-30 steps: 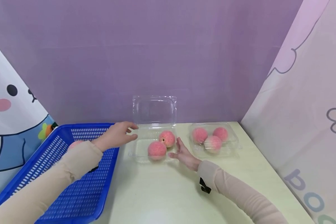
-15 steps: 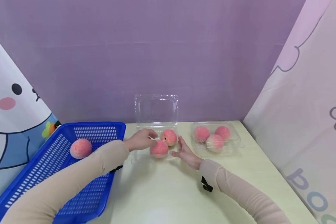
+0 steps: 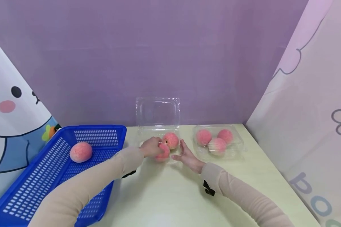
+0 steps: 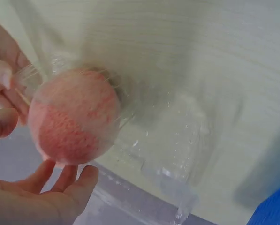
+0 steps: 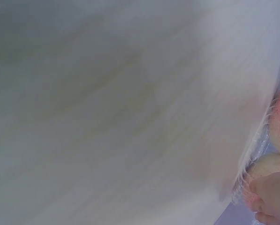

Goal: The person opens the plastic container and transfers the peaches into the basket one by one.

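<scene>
In the head view, the left hand [image 3: 151,147] curls over the front peach [image 3: 162,153] in an open clear clamshell box [image 3: 143,136]. Its fingers reach round the peach's underside in the left wrist view, where the peach [image 4: 74,117] shows through clear plastic. A second peach [image 3: 170,140] lies behind it, touching or nearly so. At the box's right side stands the right hand [image 3: 188,158], fingers and thumb spread apart, holding nothing. In the right wrist view, part of a hand [image 5: 273,194] covers a peach; which hand cannot be told.
A blue perforated basket [image 3: 96,127] stands at the left with one peach [image 3: 81,152] inside. Right of the open box, a clear container [image 3: 236,150] holds three peaches. The open box's raised lid [image 3: 158,112] stands near the purple backdrop.
The left hand has moved right from the box's left side onto the front peach, its fingers now curled round it. The right hand has stayed nearly still.
</scene>
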Motion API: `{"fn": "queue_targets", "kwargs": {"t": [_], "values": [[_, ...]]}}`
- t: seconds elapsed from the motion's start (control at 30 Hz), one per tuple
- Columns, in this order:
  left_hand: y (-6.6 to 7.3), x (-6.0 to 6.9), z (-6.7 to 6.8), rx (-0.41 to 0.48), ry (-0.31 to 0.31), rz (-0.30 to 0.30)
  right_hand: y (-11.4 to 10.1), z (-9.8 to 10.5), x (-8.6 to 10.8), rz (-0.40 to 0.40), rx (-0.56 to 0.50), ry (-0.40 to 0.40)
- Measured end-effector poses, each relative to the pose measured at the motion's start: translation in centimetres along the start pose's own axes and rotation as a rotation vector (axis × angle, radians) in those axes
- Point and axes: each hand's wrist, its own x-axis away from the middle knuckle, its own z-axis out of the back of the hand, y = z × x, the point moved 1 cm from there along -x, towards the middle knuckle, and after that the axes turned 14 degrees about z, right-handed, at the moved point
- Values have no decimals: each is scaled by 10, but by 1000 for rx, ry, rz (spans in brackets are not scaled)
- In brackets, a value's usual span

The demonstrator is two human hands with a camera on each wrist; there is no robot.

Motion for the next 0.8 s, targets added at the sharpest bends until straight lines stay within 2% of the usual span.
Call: {"fn": "queue_targets", "kwargs": {"t": [0.3, 0.5, 0.6, 0.8], "values": [[-2, -13, -16, -83, 45, 4, -1, 0, -2, -3, 8, 3], [-5, -22, -24, -83, 48, -5, 0, 0, -1, -11, 11, 5], [-7, -28, -27, -78, 39, 2, -1, 0, -1, -1, 15, 5], [-12, -41, -35, -112, 60, 21, 0, 0, -1, 3, 14, -1]]}}
